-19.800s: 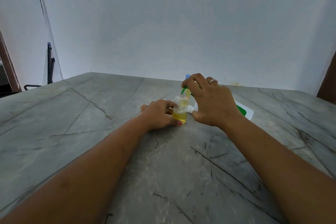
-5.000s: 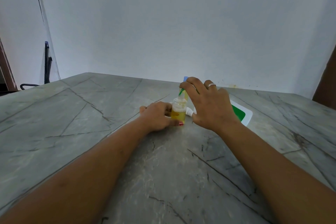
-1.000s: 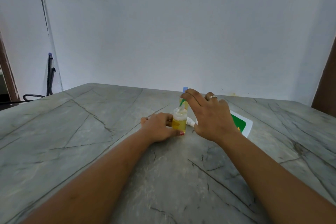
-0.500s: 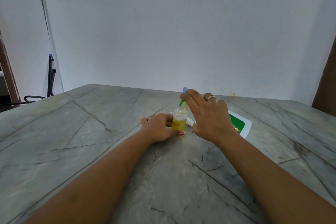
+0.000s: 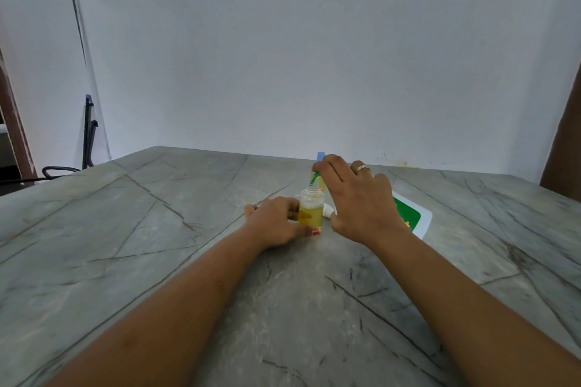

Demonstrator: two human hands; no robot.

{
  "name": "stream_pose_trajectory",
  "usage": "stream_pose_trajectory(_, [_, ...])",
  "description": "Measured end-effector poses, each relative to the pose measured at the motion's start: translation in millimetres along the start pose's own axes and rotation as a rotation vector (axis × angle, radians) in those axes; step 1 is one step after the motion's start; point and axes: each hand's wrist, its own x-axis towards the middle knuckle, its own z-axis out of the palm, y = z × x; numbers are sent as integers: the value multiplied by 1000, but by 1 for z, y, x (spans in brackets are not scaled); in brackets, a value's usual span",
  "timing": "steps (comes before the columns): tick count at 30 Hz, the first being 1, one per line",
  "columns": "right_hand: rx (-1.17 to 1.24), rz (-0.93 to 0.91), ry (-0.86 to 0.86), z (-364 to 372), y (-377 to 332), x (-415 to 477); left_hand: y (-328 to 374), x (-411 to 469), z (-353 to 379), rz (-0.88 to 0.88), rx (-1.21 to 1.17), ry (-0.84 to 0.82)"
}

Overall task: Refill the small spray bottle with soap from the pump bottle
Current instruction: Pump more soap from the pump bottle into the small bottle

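**A:** Which step is this?

**B:** Filling, I judge. The left hand (image 5: 273,223) is gripping the small spray bottle (image 5: 311,210) low down, fingers wrapped round the back and thumb clamped across the front of its base. The right hand (image 5: 361,201) is arching over the pump bottle (image 5: 314,178), fingers curled down on its head. Only the green spout and a yellow sliver are showing; the hand is hiding the rest.

**A:** Where is the small bottle sitting?

**B:** On the tabletop (image 5: 157,261), nearer the far edge than the near one and a little right of middle. The pump bottle is standing just behind it.

**A:** Which way is it pointing?

**B:** It is standing upright with its long axis vertical and its open mouth facing up. The spout is slanting down to that mouth, touching it or nearly so — I cannot tell which. Yellow soap is filling roughly the lower half.

**A:** What does the next move call for?

**B:** Probably more presses, with the mouth kept under the spout and the base held firmly so it does not tip. Then it needs capping. A white piece (image 5: 328,212) is lying just right of the bottle, half under the right hand — possibly the spray top. A green-and-white pack (image 5: 412,218) is lying flat further right.
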Motion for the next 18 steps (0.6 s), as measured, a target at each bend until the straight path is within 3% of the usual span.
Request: stream_pose_trajectory(18, [27, 1, -54, -3, 1, -1, 2, -1, -1, -7, 7, -3])
